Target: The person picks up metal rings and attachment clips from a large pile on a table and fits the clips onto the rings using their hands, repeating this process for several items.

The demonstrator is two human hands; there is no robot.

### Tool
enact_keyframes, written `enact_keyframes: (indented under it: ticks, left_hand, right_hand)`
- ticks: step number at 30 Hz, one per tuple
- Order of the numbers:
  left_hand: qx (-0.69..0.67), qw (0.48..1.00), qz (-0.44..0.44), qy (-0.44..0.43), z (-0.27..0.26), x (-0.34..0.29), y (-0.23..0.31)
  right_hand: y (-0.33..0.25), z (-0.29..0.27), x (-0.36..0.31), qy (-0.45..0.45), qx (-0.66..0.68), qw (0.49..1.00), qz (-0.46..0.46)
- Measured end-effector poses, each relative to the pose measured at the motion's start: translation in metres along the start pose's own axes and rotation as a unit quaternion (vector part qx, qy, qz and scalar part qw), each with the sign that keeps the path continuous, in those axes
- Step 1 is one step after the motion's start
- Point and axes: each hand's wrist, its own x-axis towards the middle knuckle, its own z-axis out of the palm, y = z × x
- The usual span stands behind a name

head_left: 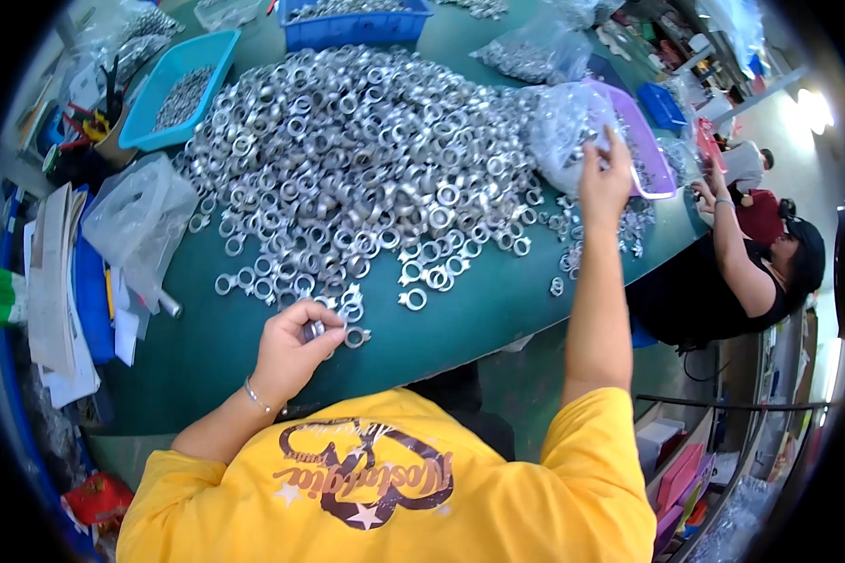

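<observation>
A broad heap of silver metal rings with small lugs [347, 159] covers the middle of the green table. At its near edge, my left hand [296, 347] is closed, with a metal ring [314, 329] pinched between thumb and curled fingers. Several loose rings lie just beyond and beside that hand. My right arm stretches far forward to a clear plastic bag [563, 127] at the heap's right. There my right hand [606, 183] has thumb and forefinger raised and apart in front of the bag. Small metal parts [573, 239] lie scattered to the left of the right forearm.
A purple tray [662, 174] stands behind the bag. A turquoise tray [141, 131] and a blue bin [357, 30] border the heap. Crumpled plastic [141, 211] and papers [52, 291] lie at left. A co-worker in black [704, 291] works at the right.
</observation>
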Motion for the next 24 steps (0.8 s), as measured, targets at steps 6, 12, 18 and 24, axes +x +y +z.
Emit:
enact_keyframes:
  ticks: [6,12,18,24]
  left_hand:
    - [0.014,0.999,-0.042,0.027,-0.006,-0.003,-0.005]
    - [-0.001,1.0,-0.015,-0.019,0.0,-0.007,-0.006]
    - [0.039,0.997,-0.006,-0.066,0.009,-0.009,-0.019]
    - [0.099,0.993,-0.013,-0.068,0.023,-0.01,-0.015]
  right_hand:
    - [-0.083,0.001,-0.088,-0.259,0.133,0.957,0.001]
    - [-0.136,-0.005,-0.187,-0.368,0.037,0.929,-0.03]
    - [-0.135,-0.006,-0.203,-0.301,0.022,0.949,-0.089]
    - [-0.135,-0.008,-0.212,-0.29,0.018,0.954,-0.078]
